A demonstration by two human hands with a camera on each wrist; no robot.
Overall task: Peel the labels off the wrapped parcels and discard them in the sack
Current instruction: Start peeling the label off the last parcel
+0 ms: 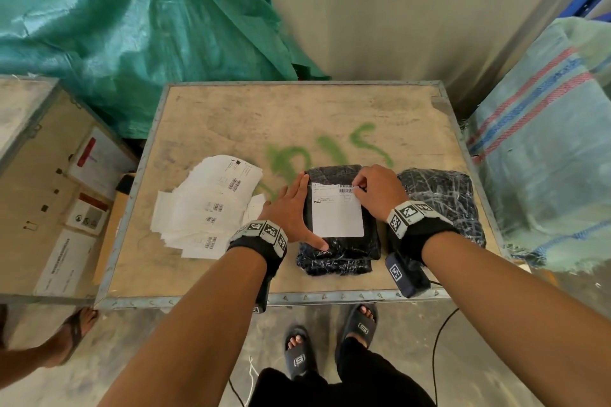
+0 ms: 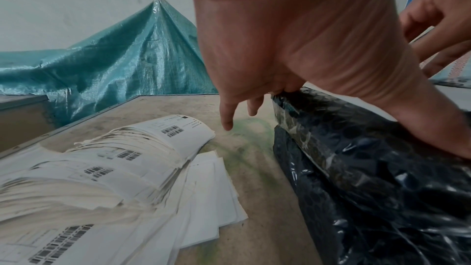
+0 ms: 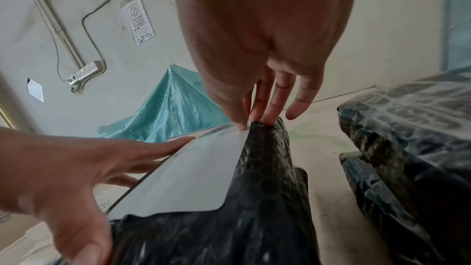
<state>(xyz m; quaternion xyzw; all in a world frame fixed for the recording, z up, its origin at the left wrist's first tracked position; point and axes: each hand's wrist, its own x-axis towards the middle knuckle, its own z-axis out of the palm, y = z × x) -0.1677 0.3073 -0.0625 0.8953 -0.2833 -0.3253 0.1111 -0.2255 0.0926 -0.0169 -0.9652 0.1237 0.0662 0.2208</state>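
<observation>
1. Nearest to the person, on the floor in front of the tabletop, stand two feet in black slippers; another person's foot is at the left
2. On the front part of the tabletop lies a black wrapped parcel with a white label on top
3. The left hand lies flat with straight fingers along the left edge of this parcel, thumb pressing on the wrap
4. The right hand has its grip closed on the far right corner of the label, pinched between thumb and fingertips
5. A second black parcel lies just beside on the right; a pile of loose labels lies on the left
6. Behind the tabletop hangs a green tarp; a woven sack stands at the right
</observation>
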